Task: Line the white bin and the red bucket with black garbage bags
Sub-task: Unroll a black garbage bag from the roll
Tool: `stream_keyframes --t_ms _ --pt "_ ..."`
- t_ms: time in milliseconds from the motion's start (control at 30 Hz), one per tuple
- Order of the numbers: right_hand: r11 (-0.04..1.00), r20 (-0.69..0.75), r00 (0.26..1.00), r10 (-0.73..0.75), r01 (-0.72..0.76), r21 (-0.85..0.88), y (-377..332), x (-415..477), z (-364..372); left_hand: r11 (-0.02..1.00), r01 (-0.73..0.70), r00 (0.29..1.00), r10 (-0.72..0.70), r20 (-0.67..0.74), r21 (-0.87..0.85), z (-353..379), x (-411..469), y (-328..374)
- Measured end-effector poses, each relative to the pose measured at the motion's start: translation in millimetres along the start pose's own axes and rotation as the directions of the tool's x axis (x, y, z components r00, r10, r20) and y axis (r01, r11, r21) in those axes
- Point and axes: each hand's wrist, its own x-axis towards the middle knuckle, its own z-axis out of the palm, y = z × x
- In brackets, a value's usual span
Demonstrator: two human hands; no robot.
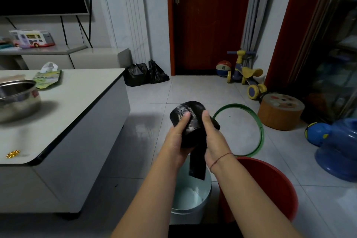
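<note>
Both hands were raised in front of the person, closed around a roll of black garbage bags [190,121]. The left hand [176,141] cradled the roll from the left and beneath, its thumb laid flat across the crinkled face of the roll; the remaining left fingers were hidden behind the roll, so their spread could not be told. The right hand [214,141] gripped the right side of the roll, thumb pressed against the upper edge, the other right fingers wrapped out of sight behind the plastic. A loose strip of bag [198,162] hung from the roll, passing down between the two wrists.

Directly below the hands stood the white bin [193,203], unlined, with the end of the strip hanging over its open mouth. The red bucket [270,185] stood just beside the bin, below and to the right of the right wrist, also unlined. A green hoop [258,121] lay on the tiled floor beyond the right hand. A white table [81,98] stood well to the left of the left hand.
</note>
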Motion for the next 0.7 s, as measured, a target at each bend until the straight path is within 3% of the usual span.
stream_keyframes --t_ms 100,200,300,400,467,533,600,700 --pt "0.994 -0.096 0.989 -0.112 0.11 -0.026 -1 1 0 0.995 -0.025 0.999 0.027 -0.022 0.098 2 1 -5" --pt "0.975 -0.214 0.955 -0.205 0.18 -0.129 -5 5 -9 0.978 0.133 0.989 -0.12 0.09 -0.16 1 -3 -1" --pt "0.946 -0.297 0.915 -0.273 0.199 -0.255 -7 6 -13 0.892 0.24 0.962 -0.166 0.215 -0.383 -3 -8 4" --pt "0.938 -0.371 0.876 -0.308 0.213 -0.274 -13 5 -17 0.892 0.185 0.969 -0.097 0.225 -0.413 -9 -5 10" --pt "0.956 -0.386 0.891 -0.24 0.147 -0.254 -16 5 -20 0.919 0.109 0.984 -0.045 0.174 -0.379 -13 -2 12" --pt "0.992 -0.295 0.955 -0.016 -0.023 -0.128 -14 0 -18 0.949 0.051 0.993 -0.014 0.121 -0.31 -16 0 12" --pt "0.979 -0.117 0.977 0.179 -0.189 -0.075 -10 -6 -13 0.983 0.028 0.998 -0.016 0.067 -0.183 -13 0 10" --pt "0.977 0.084 0.982 0.171 -0.158 -0.142 -5 -12 -5 0.996 -0.033 0.997 0.038 -0.064 0.078 -7 1 5"
